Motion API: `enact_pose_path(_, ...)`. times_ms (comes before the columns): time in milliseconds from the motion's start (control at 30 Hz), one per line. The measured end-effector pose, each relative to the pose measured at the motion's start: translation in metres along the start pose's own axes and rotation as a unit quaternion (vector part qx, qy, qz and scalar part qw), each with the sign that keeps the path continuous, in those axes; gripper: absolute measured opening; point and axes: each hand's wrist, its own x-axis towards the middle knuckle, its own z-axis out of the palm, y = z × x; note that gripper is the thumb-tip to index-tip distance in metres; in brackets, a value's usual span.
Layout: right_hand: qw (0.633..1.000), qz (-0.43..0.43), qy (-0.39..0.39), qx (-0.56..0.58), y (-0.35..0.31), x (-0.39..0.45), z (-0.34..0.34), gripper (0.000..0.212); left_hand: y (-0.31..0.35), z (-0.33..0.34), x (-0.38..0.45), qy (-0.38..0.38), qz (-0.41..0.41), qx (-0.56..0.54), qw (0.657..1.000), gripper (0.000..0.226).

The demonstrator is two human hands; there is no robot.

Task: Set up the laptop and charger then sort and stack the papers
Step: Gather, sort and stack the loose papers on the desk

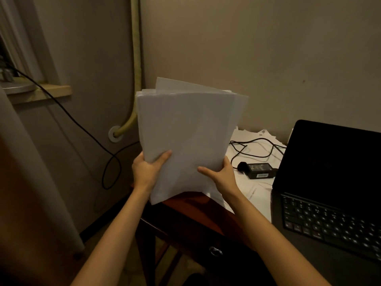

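Observation:
A loose stack of white papers [186, 131] stands upright above the left end of the desk, its top edges uneven. My left hand [147, 169] grips its lower left side, thumb across the front. My right hand [221, 175] grips the lower right side the same way. An open black laptop [329, 182] with a dark screen sits at the right. The black charger brick [258, 170] lies on the desk left of the laptop, its cable [255, 148] looping behind it.
More white sheets [253, 193] lie flat on the dark red wooden desk [185, 205] under the charger. A black cord [82, 124] hangs from the window sill across the left wall. A yellowish pipe [137, 58] runs down the corner.

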Motion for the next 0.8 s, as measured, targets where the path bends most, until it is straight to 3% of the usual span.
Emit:
enact_pose_path(67, 1.000, 0.006, -0.009, -0.026, -0.002, 0.003, 0.005, 0.076, 0.000, 0.005, -0.001, 0.000, -0.001, -0.003, 1.000, 0.023)
enact_pose_path(233, 1.000, 0.012, 0.002, -0.023, 0.002, 0.008, -0.012, 0.063, -0.015, -0.015, 0.006, -0.001, 0.044, 0.046, 0.998, 0.021)
enact_pose_path(333, 0.999, 0.016, -0.012, -0.028, 0.012, 0.004, -0.008, 0.042, -0.037, -0.017, -0.008, -0.005, 0.017, 0.030, 0.999, 0.025)
enact_pose_path(433, 0.998, -0.015, 0.025, -0.047, 0.008, 0.005, 0.002, 0.023, -0.041, -0.010, -0.017, 0.023, 0.013, 0.006, 1.000, 0.025)
enact_pose_path(600, 0.994, -0.095, 0.039, -0.029, -0.024, 0.017, 0.008, 0.026, -0.011, 0.003, -0.003, 0.057, 0.052, -0.024, 0.997, 0.029)
enact_pose_path(800, 0.991, -0.122, 0.047, -0.029, -0.036, 0.015, -0.005, 0.047, 0.009, 0.007, 0.008, 0.017, 0.075, 0.050, 0.996, 0.023)
